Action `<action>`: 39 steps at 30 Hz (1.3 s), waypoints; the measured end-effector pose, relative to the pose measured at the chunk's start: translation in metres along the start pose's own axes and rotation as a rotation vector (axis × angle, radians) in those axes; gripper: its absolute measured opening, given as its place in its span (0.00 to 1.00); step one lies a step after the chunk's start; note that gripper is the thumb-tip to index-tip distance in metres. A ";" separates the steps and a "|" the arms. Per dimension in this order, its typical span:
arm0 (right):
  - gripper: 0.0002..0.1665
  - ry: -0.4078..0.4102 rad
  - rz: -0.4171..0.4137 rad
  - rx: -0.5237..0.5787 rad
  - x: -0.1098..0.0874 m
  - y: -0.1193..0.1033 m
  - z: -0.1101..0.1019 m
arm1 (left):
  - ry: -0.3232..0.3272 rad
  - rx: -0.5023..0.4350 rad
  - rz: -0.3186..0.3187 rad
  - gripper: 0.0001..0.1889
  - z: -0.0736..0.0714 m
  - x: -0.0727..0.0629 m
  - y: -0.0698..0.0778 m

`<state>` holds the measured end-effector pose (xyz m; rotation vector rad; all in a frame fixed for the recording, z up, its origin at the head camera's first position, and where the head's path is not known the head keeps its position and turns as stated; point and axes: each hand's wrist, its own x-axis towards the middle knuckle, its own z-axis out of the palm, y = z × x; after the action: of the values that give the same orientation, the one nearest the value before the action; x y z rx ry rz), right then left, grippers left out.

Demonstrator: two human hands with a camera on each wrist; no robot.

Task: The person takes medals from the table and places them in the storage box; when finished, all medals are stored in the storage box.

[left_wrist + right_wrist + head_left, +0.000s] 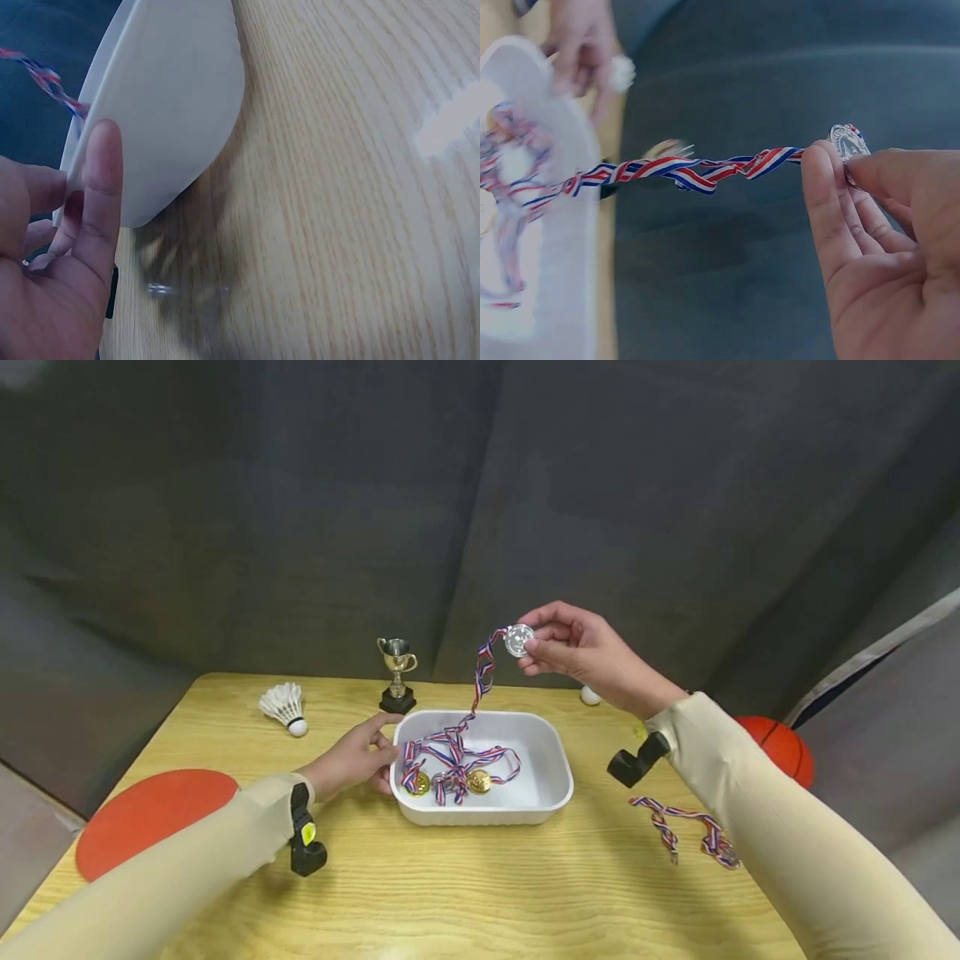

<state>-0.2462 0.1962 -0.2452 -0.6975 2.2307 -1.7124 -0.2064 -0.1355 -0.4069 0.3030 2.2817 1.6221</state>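
My right hand (573, 643) pinches a silver medal (518, 641) between thumb and fingers, raised above a white plastic tub (551, 760). From the medal a twisted red, white and blue ribbon (705, 171) runs down into the tub, among other ribbons. Two gold medals lie inside; one gold medal (479, 782) is near the middle, the other gold medal (419, 784) at the left end. A silver medal (439, 783) lies between them, partly under ribbon. My left hand (356, 758) grips the tub's left rim, with the thumb and fingers on either side of the wall in the left wrist view.
Behind the tub stands a small trophy cup (397, 672), with a shuttlecock (285, 707) to its left. A red round paddle (150, 818) lies at the left. On the right are more striped ribbons (693, 822), a small white ball (590, 696) and an orange ball (780, 750).
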 end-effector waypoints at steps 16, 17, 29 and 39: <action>0.15 -0.099 0.301 -0.336 -0.001 0.098 0.024 | -0.009 0.002 0.017 0.33 0.001 -0.003 0.004; 0.14 -0.114 0.305 -0.363 -0.001 0.101 0.026 | -0.008 0.000 0.015 0.33 0.001 -0.003 0.004; 0.08 -0.214 0.390 -0.531 -0.001 0.120 0.051 | 0.000 -0.002 -0.014 0.33 0.001 -0.001 0.002; 0.05 -0.214 0.406 -0.613 -0.003 0.132 0.063 | -0.006 -0.003 -0.002 0.32 -0.001 0.000 -0.001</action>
<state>-0.2440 0.1714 -0.3896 -0.4598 2.5177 -0.7307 -0.2069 -0.1363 -0.4074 0.3035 2.2744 1.6213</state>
